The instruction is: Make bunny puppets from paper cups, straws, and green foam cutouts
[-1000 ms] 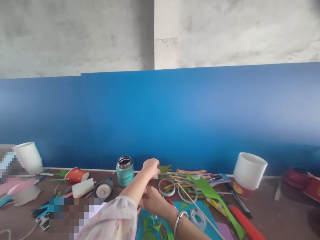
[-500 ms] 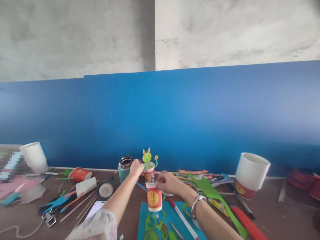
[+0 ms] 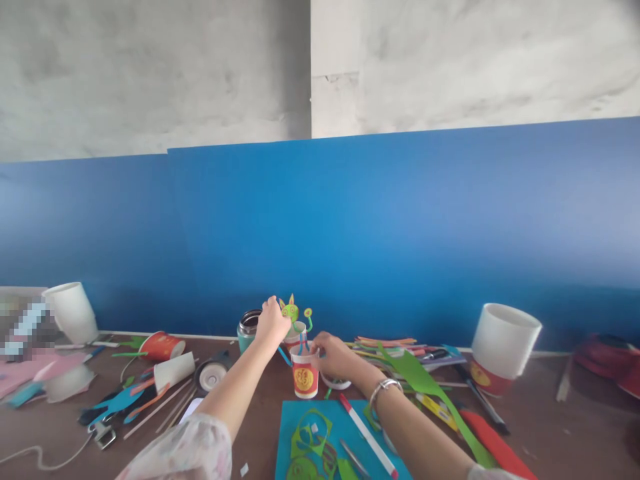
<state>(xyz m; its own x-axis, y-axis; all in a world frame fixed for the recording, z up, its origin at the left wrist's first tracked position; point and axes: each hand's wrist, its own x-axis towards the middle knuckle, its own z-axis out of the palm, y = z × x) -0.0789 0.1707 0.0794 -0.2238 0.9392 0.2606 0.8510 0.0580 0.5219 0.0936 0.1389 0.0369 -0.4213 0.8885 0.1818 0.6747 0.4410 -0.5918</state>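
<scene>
Two red-and-white paper cups stand close together near the middle. My right hand (image 3: 330, 355) pinches the rim of the front cup (image 3: 305, 379), which has blue strips rising inside it. Behind it is the rear cup (image 3: 295, 331), bearing a green paper figure (image 3: 290, 311) with pointed ears and a curled arm. My left hand (image 3: 273, 321) is beside the figure's head, its fingers bent together; whatever they grip is hidden. A blue strip slants down between my left hand and the front cup.
A teal sheet (image 3: 293, 440) with green cutouts and a red-capped marker (image 3: 369, 437) lies in front. An open flask (image 3: 249, 328) stands at left, near tipped cups and sticks. Paper strips lie at right, by a white cup stack (image 3: 505, 343). A blue partition (image 3: 350, 233) rises behind.
The front cup has moved back and up, off the teal sheet's edge, with my right hand at its rim. My left hand has risen toward the figure's head, and the figure has shifted slightly left.
</scene>
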